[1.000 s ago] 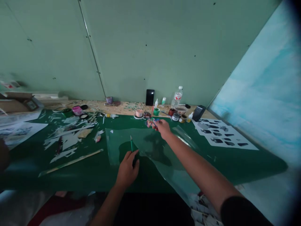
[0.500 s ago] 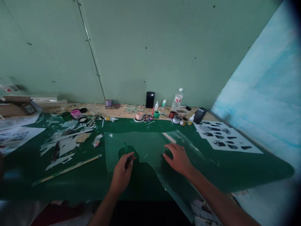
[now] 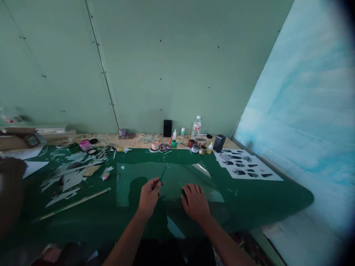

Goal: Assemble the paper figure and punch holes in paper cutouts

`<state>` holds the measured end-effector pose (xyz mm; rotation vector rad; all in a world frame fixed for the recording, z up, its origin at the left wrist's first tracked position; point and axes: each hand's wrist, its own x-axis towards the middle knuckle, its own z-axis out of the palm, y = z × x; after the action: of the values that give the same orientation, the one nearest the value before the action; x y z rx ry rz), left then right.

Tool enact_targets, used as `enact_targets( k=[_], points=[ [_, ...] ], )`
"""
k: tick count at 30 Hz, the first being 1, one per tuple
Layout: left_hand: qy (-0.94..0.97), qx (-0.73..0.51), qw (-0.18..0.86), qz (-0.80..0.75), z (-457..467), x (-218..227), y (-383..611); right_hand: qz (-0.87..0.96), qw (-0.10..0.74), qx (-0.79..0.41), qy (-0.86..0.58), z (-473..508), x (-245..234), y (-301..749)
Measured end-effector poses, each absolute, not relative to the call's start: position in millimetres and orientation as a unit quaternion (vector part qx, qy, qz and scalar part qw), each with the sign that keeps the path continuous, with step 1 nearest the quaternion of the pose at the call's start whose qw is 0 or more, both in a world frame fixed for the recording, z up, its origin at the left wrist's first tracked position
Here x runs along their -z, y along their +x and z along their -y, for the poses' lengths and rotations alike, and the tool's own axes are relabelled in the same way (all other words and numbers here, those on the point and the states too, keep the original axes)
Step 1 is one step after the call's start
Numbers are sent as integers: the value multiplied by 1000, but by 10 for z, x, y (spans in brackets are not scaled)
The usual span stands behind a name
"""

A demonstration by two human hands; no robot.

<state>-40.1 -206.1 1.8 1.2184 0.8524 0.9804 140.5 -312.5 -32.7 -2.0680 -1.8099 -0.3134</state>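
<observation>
A clear plastic sheet (image 3: 172, 173) lies on the green table covering, its upper right part curled and shining. My left hand (image 3: 149, 194) is closed round a slim green pen-like tool (image 3: 163, 173), whose thin tip points up and away from me over the sheet; its exact kind does not show. Palm down on the sheet, my right hand (image 3: 195, 201) has its fingers stretched out and grips nothing I can see. Below the hands, the sheet's near part hangs toward the table's front edge.
Paint jars (image 3: 195, 148), a glue bottle (image 3: 210, 147), a water bottle (image 3: 196, 127) and a phone (image 3: 168, 128) line the back. Printed sheets (image 3: 249, 166) lie right. Paper scraps (image 3: 69, 181) and a long stick (image 3: 74, 204) lie left. A blurred dark shape (image 3: 11, 195) fills the left edge.
My right hand has moved back toward me and flattened on the sheet. The green tool has swung to lean right. The sheet's near right part has shifted, and the view has turned right.
</observation>
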Motion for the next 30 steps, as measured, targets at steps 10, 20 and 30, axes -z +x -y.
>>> enact_targets(
  k=[10,20,30],
  points=[
    [397,-488,702,-334,2089,157,-546,666,160,101,-722,3004,316,1538],
    [343,-530,675,-382,2259,64,-602,669,149,103,-721,2978,324,1546],
    [372,-519,608,-472,2159,62,-513,667,161,98,-721,2981,302,1537]
  ],
)
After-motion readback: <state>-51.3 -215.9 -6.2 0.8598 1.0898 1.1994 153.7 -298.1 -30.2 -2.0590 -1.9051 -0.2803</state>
